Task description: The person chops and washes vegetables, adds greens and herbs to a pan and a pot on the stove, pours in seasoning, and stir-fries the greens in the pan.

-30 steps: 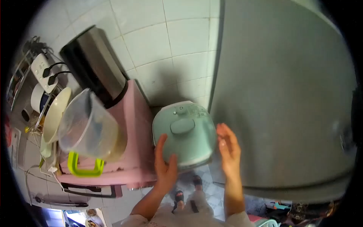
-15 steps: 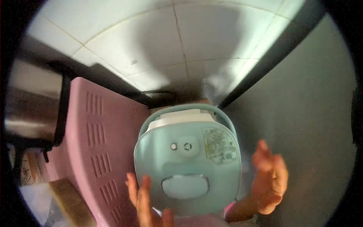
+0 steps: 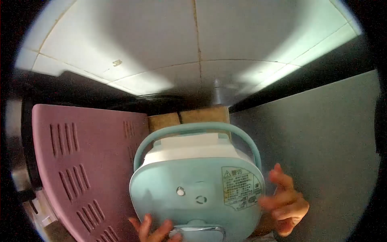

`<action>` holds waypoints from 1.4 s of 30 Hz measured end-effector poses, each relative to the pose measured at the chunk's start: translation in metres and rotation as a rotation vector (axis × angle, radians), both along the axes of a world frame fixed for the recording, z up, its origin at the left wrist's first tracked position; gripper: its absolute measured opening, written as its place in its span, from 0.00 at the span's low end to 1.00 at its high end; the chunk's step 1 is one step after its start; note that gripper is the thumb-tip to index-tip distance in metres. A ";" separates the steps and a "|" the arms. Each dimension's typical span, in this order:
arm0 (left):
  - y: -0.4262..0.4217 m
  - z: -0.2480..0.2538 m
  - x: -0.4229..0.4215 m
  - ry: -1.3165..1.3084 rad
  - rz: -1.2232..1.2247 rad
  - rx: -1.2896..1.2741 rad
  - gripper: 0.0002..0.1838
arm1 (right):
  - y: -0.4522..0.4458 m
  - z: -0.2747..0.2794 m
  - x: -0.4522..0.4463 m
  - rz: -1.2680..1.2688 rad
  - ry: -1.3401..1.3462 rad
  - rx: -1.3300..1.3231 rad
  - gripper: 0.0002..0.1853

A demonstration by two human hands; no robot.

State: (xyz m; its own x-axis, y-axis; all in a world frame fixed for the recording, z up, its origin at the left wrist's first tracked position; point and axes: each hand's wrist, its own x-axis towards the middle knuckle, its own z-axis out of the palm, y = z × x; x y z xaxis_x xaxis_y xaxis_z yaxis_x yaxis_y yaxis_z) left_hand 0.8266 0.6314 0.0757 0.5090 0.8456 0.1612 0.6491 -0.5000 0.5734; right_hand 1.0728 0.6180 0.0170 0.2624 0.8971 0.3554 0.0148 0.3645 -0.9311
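Note:
A mint-green rice cooker (image 3: 161,173) fills the lower middle, its lid toward me. On the lid are a warning label, a round vent, a small silver knob and a chrome-edged latch (image 3: 201,234) at the front. Its carrying handle (image 3: 193,127) arches behind the white rear part. My left hand (image 3: 155,232) is at the lid's front left, fingers spread, close to the latch; whether it touches is unclear. Beside the lid's right edge is my right hand (image 3: 288,203), its fingers apart and slightly bent, holding nothing. The wrist goes behind the cooker's side.
To the left stands a pink slotted panel (image 3: 92,153), with a dark appliance (image 3: 20,145) partly visible beyond it. A grey flat surface (image 3: 314,141) rises on the right. Behind are a white tiled wall (image 3: 161,44), a dark cable (image 3: 159,97) and brown blocks (image 3: 201,117).
The view has tilted up, so the cooker sits lower and closer in view. My left hand has moved lower, and my right hand's fingers have come nearer the lid's right edge.

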 end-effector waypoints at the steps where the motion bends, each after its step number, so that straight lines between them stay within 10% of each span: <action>1: -0.001 0.000 0.002 -0.041 0.049 -0.020 0.18 | 0.000 0.001 -0.002 -0.001 0.013 -0.030 0.22; 21: 0.006 0.005 0.005 -0.072 0.103 -0.095 0.17 | 0.034 0.024 0.004 0.362 -0.632 -0.351 0.26; 35: -0.008 0.004 0.008 -0.039 0.074 -0.025 0.28 | 0.013 0.021 -0.012 -0.177 -0.703 -0.143 0.30; 42: -0.027 0.001 0.012 -0.046 0.152 0.153 0.25 | -0.054 0.032 -0.045 -0.549 -0.332 -0.017 0.12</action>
State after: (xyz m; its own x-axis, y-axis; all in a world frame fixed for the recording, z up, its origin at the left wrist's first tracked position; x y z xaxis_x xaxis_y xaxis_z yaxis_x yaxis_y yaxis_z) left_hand 0.8384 0.6042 0.0765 0.3667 0.8757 0.3141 0.6984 -0.4821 0.5289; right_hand 1.0283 0.5644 0.0491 0.5638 0.6698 0.4832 0.4832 0.2069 -0.8507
